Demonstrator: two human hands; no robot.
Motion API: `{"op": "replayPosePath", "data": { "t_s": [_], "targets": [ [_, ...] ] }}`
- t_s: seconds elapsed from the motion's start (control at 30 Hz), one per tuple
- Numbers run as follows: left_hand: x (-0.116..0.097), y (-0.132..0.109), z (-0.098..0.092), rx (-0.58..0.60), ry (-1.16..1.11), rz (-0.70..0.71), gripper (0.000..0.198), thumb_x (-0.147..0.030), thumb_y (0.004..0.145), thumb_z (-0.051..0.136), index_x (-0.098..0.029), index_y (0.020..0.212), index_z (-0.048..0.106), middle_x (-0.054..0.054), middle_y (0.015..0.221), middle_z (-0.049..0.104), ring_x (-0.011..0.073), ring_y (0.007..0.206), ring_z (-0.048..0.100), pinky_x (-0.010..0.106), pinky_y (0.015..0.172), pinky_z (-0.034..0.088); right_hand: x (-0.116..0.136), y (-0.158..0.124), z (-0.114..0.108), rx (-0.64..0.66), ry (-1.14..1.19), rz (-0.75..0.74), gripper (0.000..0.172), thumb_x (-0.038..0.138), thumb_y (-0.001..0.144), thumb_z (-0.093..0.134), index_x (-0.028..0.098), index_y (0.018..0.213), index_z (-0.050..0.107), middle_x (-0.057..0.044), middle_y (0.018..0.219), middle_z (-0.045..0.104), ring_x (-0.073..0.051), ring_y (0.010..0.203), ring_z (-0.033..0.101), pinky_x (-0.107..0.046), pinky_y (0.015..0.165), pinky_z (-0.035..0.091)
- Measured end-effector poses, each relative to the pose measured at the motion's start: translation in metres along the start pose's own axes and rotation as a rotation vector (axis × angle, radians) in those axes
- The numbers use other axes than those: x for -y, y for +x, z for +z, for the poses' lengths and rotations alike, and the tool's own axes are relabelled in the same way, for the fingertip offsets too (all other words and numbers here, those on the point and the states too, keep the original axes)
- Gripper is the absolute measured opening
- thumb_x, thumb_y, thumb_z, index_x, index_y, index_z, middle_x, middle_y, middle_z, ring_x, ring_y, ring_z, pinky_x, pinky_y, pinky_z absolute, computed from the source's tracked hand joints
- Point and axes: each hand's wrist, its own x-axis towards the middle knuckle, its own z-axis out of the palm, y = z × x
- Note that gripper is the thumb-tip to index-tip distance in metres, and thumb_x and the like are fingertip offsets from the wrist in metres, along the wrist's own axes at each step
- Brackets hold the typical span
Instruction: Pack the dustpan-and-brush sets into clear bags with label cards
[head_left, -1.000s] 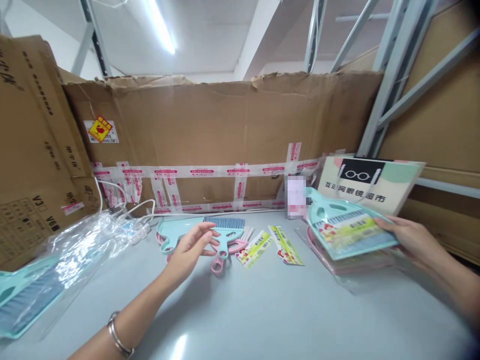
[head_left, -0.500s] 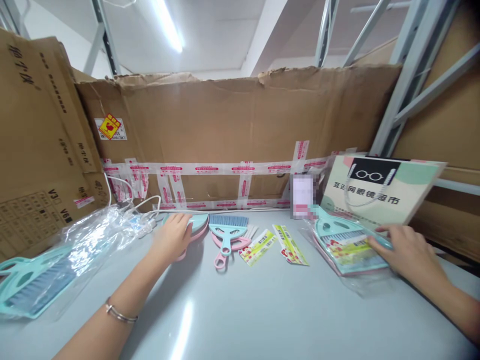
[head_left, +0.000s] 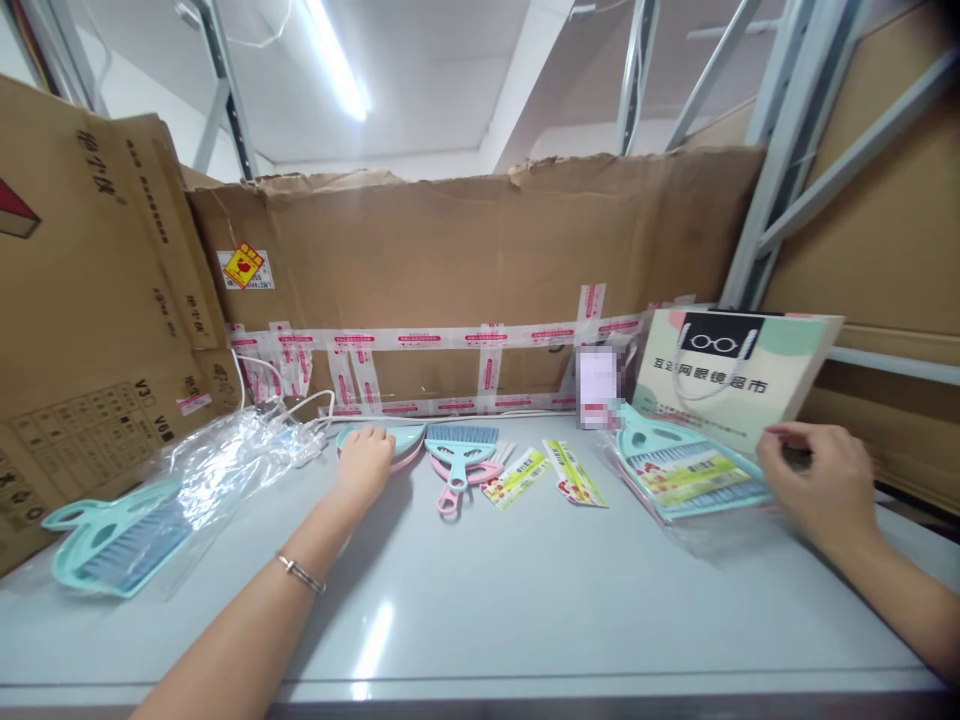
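My left hand (head_left: 364, 462) lies curled over a teal dustpan (head_left: 401, 440) stacked on a pink one at the back of the grey table (head_left: 525, 600). Just right of it lie a small teal brush (head_left: 459, 452) and a pink brush (head_left: 469, 480). Two printed label cards (head_left: 545, 475) sit beside the brushes. My right hand (head_left: 814, 485) hovers at the right end of a pile of bagged teal dustpan sets (head_left: 686, 470). Its fingers are curled, with nothing visible between them.
A bagged teal dustpan set (head_left: 116, 540) and loose clear plastic bags (head_left: 232, 455) lie at the left. A paper bag with a glasses logo (head_left: 731, 370) leans at the back right. Taped cardboard walls (head_left: 480, 260) close off the back and left. A metal rack (head_left: 780, 170) stands at right.
My left hand reached from above the brushes to the teal dustpan and settled on it. My right hand set the packaged dustpan down on the pile and drew off to the right.
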Motion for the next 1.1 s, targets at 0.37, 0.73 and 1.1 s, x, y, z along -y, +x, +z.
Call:
{"op": "replayPosePath", "data": {
  "t_s": [0.37,0.73,1.1],
  "targets": [
    [0.023,-0.009,-0.037,-0.56,0.164,0.324,0.024,0.0,0.077,0.041,-0.017,0.078,0.058,0.008,0.082,0.061,0.0199,0.074,0.054,0.033,0.066,0.035,0.128,0.024,-0.036,0.028,0.549,0.064,0.012,0.026,0.074,0.046,0.019,0.077,0.055,-0.005,0.074,0.058,-0.017,0.07,0.054,-0.032,0.067,0.043],
    [-0.009,0.004,-0.036,-0.816,-0.321,0.742,0.017,-0.015,0.087,0.042,-0.019,0.082,0.058,0.006,0.1,0.064,0.0167,0.09,0.059,0.033,0.079,0.048,0.26,0.009,0.015,1.33,1.327,0.45,0.049,0.051,0.064,0.067,0.018,0.1,0.06,-0.006,0.093,0.066,-0.019,0.08,0.061,-0.03,0.069,0.047],
    [-0.02,-0.002,-0.012,0.034,-1.66,-0.101,0.046,-0.05,0.076,0.054,-0.024,0.114,0.055,0.006,0.11,0.062,0.0204,0.088,0.061,0.031,0.07,0.051,0.274,-0.022,0.021,0.897,1.313,0.605,0.049,0.052,0.066,0.063,0.018,0.101,0.06,-0.003,0.084,0.067,-0.021,0.081,0.061,-0.032,0.072,0.048]
  ]
}}
